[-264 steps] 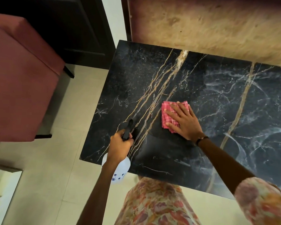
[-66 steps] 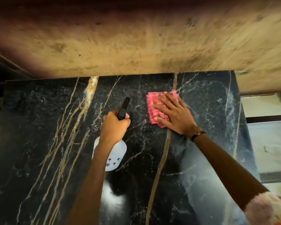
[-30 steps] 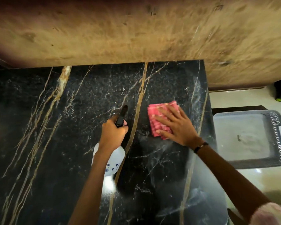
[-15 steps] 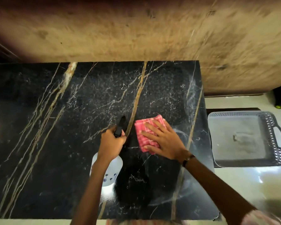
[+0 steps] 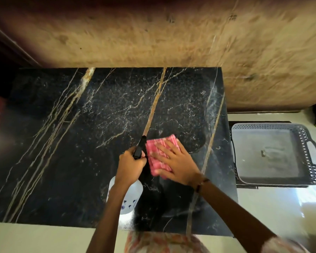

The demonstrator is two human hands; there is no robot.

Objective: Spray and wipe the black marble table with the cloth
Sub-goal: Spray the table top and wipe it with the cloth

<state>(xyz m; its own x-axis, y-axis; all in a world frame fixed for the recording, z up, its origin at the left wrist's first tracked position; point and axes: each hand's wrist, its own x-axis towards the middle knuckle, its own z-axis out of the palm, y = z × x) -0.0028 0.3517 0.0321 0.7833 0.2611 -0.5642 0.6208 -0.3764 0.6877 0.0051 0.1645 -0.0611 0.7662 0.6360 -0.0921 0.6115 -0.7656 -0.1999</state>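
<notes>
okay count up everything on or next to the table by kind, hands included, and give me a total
Hands: 2, left hand and right hand
Cloth: 1
Spray bottle: 1
Table: 1
Basket: 1
Total: 6

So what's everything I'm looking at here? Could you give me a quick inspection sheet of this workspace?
Surface: black marble table, gold and white veins, smeary sheen near its right edge.
Job's things: pink cloth flat on the marble; spray bottle, white body, black nozzle.
Clutter: nothing seen on the table.
Hands: left hand grips the bottle; right hand pressed flat on the cloth.
Cables: nothing seen.
Surroundings: grey plastic tray to the right, tan wall behind, pale floor.
</notes>
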